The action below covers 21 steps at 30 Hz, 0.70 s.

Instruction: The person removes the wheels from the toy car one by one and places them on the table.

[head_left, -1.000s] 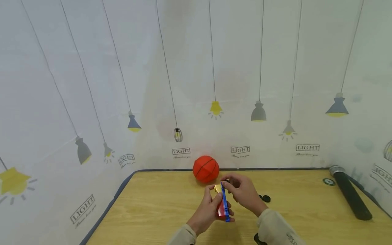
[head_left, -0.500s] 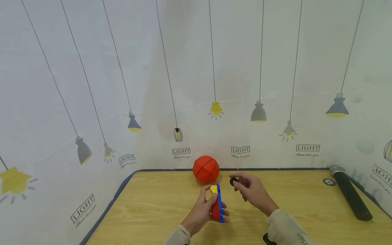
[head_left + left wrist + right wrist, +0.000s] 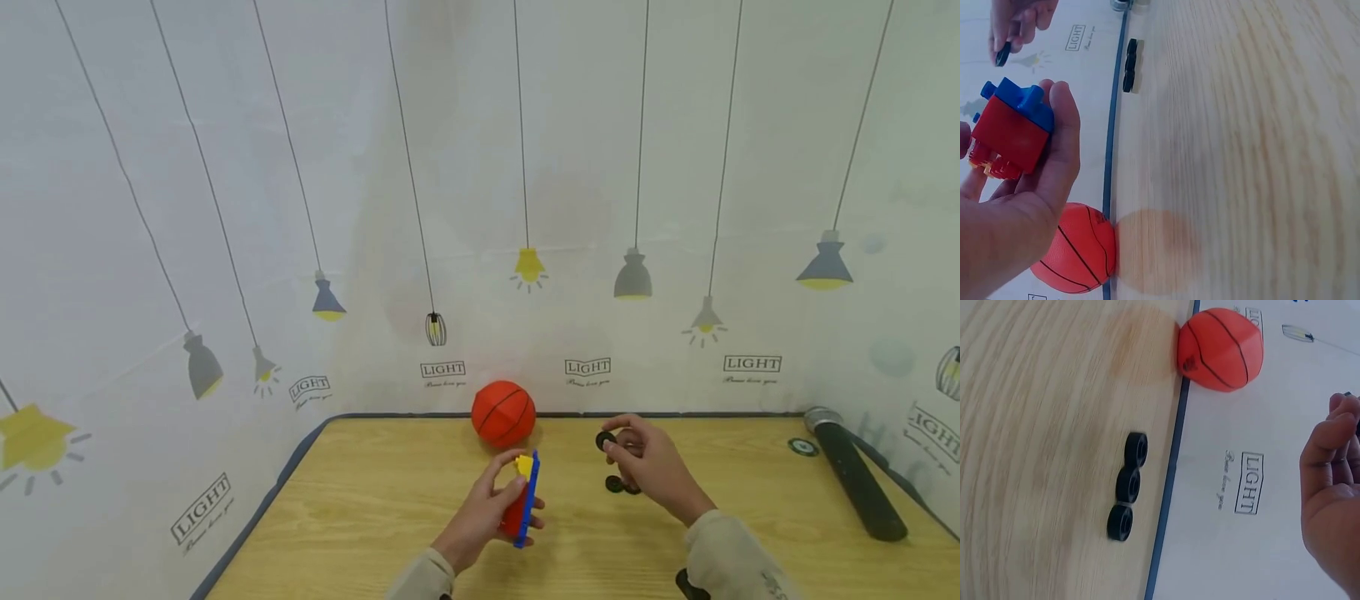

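My left hand (image 3: 474,515) holds a small toy vehicle (image 3: 516,510) with a red body, a yellow part at its far end and a blue base on its right side. In the left wrist view, blue pegs stick out from the toy's base (image 3: 1022,99). Right of the toy and apart from it, my right hand (image 3: 660,473) pinches a small black wheel (image 3: 604,440) between thumb and forefinger. Under that hand, more black wheels (image 3: 614,484) are on the table. The right wrist view shows three wheels (image 3: 1127,485) standing in a row; there, the held wheel is mostly hidden.
An orange-red ball (image 3: 503,414) with black lines sits at the table's back edge. On the right lie a microphone (image 3: 858,475) and a round dark disc (image 3: 803,447). A black object (image 3: 688,586) is partly hidden by the right sleeve. Printed cloth (image 3: 480,208) surrounds the wooden table (image 3: 360,500).
My right hand has moved away from the toy's blue base to the right, with the wheel between its fingers. My left hand has shifted slightly left and tilted the toy.
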Tool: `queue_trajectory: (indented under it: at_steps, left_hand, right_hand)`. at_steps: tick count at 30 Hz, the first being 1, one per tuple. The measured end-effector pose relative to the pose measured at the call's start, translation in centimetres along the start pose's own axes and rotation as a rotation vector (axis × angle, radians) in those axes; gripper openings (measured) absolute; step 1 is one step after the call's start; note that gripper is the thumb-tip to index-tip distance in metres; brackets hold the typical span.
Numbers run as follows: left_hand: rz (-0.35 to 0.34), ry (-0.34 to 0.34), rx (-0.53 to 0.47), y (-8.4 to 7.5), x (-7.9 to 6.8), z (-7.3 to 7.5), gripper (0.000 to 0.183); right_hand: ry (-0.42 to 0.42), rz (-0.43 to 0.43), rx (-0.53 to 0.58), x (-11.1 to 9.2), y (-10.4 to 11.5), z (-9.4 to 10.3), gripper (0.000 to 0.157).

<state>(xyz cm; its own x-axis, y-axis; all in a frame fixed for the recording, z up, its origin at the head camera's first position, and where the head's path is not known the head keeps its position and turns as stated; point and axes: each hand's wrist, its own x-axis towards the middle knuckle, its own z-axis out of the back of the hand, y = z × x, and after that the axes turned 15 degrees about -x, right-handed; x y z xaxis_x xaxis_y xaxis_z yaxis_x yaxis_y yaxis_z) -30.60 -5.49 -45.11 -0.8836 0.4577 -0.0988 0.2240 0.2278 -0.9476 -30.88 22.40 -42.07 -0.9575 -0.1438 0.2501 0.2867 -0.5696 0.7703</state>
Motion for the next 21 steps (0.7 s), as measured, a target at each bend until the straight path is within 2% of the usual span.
queue_trajectory:
  at_steps: [8, 14, 18, 21]
  left_hand:
    - [0.023, -0.015, 0.092, -0.1, -0.1, 0.5, 0.058]
    - [0.022, -0.065, 0.140, -0.2, -0.2, 1.0, 0.069]
    - [0.046, -0.082, 0.180, -0.3, -0.4, 1.2, 0.060]
    - [0.062, -0.087, 0.250, -0.1, -0.5, 1.1, 0.049]
  right_hand:
    - [-0.024, -0.029, -0.073, -0.6, -1.9, 1.9, 0.029]
    - [-0.034, -0.076, -0.143, -1.0, -3.4, 2.9, 0.029]
    - [-0.034, -0.106, -0.201, -1.4, -4.6, 3.4, 0.028]
    - [-0.031, -0.135, -0.234, -1.8, -5.6, 3.7, 0.028]
